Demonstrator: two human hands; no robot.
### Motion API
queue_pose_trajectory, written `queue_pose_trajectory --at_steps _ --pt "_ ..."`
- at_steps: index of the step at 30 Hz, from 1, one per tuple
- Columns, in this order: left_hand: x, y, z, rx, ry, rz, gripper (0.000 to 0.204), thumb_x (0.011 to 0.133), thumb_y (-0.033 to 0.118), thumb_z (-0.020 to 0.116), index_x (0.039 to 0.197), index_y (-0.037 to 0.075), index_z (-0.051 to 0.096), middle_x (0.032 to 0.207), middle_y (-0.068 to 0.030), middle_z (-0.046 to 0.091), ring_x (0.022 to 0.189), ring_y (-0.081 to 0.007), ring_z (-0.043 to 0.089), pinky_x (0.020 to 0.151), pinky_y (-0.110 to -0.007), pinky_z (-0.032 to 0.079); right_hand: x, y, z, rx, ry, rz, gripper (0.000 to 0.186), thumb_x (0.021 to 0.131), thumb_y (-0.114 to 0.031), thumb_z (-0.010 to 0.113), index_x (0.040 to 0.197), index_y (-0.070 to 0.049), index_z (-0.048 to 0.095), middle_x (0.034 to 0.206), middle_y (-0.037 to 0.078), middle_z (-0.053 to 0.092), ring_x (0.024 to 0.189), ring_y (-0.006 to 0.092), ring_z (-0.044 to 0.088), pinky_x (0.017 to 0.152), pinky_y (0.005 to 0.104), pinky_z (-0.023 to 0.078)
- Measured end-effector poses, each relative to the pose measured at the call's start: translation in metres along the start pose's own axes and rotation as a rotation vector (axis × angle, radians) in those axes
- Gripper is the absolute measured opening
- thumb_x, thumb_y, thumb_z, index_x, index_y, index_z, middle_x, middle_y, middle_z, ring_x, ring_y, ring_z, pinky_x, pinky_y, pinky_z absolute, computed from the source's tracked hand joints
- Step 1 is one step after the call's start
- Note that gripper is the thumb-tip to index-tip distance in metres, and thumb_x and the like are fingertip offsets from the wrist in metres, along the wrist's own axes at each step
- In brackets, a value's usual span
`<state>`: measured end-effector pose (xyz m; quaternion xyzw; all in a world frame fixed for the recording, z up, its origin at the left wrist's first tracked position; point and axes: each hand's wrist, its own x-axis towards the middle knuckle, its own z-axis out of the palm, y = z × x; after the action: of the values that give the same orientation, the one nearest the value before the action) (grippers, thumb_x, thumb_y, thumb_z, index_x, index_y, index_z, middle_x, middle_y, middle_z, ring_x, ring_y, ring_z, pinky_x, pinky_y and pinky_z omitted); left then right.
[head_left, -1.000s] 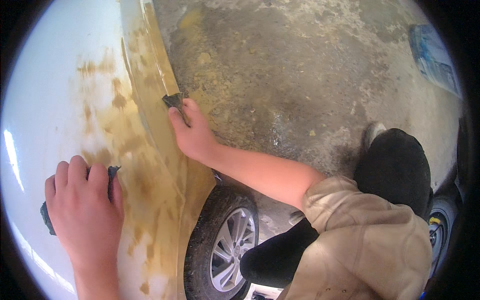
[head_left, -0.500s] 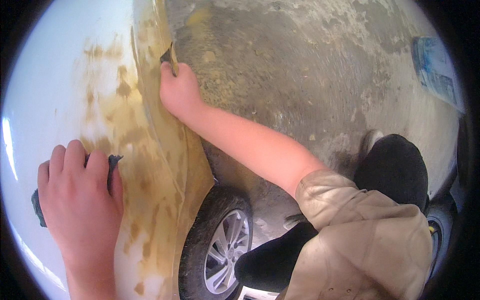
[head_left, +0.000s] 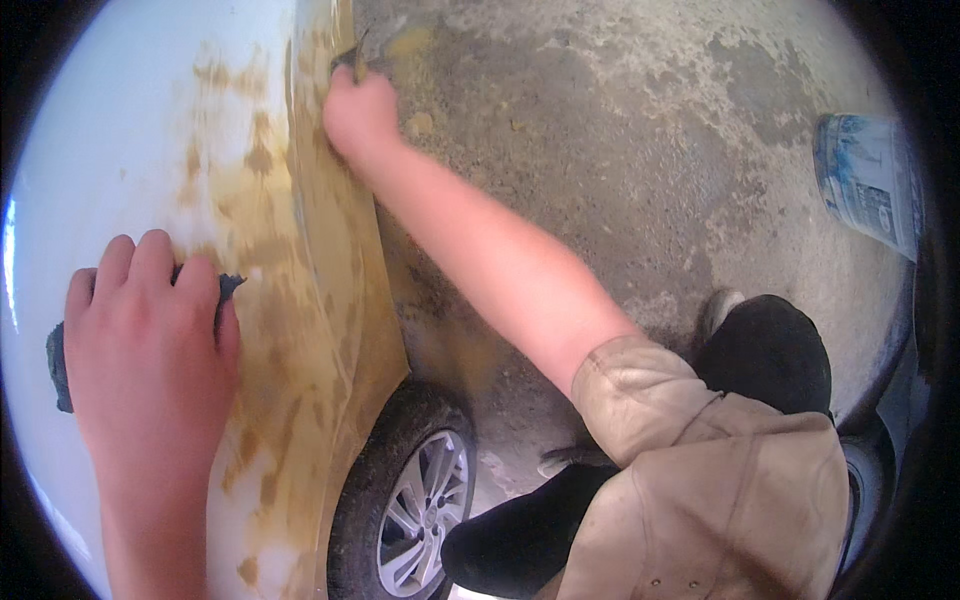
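Note:
A white car body panel (head_left: 110, 170) fills the left side, smeared with yellowish-brown filler (head_left: 265, 215) along its lower edge. My left hand (head_left: 150, 360) lies over a dark, ragged-edged rag (head_left: 58, 370), pressing it to the panel; its edges stick out on both sides of my fingers. Farther ahead, my right hand (head_left: 360, 115) is closed at the panel's edge, where the filler is thick. It pinches a piece of sandpaper (head_left: 347, 62), dark on one face and tan on the other, bent upward beside my thumb. My fingertips there are hidden.
Below the panel is a car wheel (head_left: 425, 510) with silver spokes, close to my dark-trousered leg (head_left: 520, 530). Wet, stained concrete (head_left: 600, 120) spreads to the right. A blue-and-white plastic bucket (head_left: 868, 180) stands at the far right, near a dark car wheel (head_left: 870, 490).
My right hand has slid farther ahead along the panel's edge with the sandpaper. The left hand has also moved ahead with the rag. The view has shifted slightly, so the bucket appears lower.

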<state>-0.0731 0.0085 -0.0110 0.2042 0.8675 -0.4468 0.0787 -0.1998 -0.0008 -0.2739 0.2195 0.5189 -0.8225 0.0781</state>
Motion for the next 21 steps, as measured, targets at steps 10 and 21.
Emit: queue_pose_trajectory --at_steps 10,21 --pt "0.004 -0.001 -0.004 0.001 -0.038 0.012 0.022 0.076 0.017 0.080 0.078 0.010 0.059 0.087 -0.0067 0.053 0.089 -0.0265 0.057 0.078 -0.041 0.045 -0.128 0.046 -0.043 0.051 -0.039 -0.240 0.024 0.107 -0.017 0.055 0.107 0.007 0.060 0.103 0.026 0.062 0.100 0.0417 0.060 0.089 0.0438 0.047" --pt "-0.001 -0.002 0.000 0.018 0.015 0.031 0.022 0.076 0.017 0.080 0.079 0.008 0.059 0.088 -0.0073 0.054 0.089 -0.0267 0.057 0.078 -0.041 0.046 0.011 -0.008 0.014 -0.108 -0.038 -0.011 0.028 0.097 -0.014 0.063 0.110 0.010 0.067 0.113 0.034 0.064 0.106 0.0468 0.065 0.093 0.0480 0.053"
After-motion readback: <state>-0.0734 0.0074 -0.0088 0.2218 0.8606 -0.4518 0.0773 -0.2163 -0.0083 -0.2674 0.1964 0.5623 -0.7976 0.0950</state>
